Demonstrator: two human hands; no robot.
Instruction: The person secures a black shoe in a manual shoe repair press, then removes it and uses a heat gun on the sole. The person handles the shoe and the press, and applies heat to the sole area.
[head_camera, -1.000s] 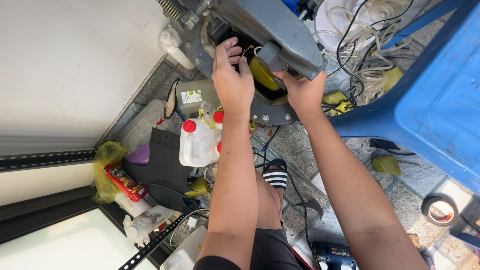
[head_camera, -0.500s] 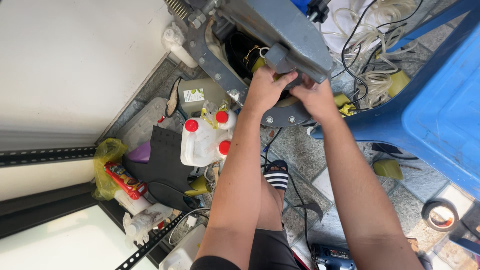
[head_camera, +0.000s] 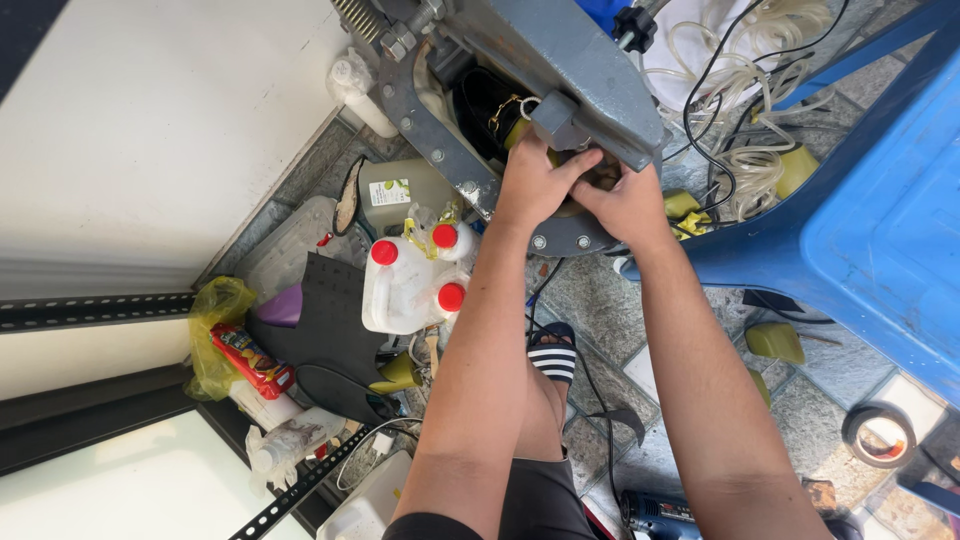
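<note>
A grey metal press machine (head_camera: 560, 60) stands in front of me, with a black shoe (head_camera: 490, 100) with a gold buckle inside its opening. My left hand (head_camera: 535, 180) and my right hand (head_camera: 625, 200) meet under the machine's lower edge, fingers curled around something dark there that is mostly hidden by the hands. What they grip cannot be made out. Both forearms reach forward from the bottom of the view. My foot in a striped sandal (head_camera: 552, 355) rests on the stone floor below.
White jugs with red caps (head_camera: 410, 275) stand left of my arms, beside black rubber sheets (head_camera: 330, 320) and a yellow bag (head_camera: 215, 310). A blue plastic table (head_camera: 880, 220) is at the right, tangled hoses and cables (head_camera: 740, 70) behind it, a tape roll (head_camera: 880, 432) on the floor.
Both hands came down from the machine's opening to its lower edge and closed together there. The view has shifted slightly.
</note>
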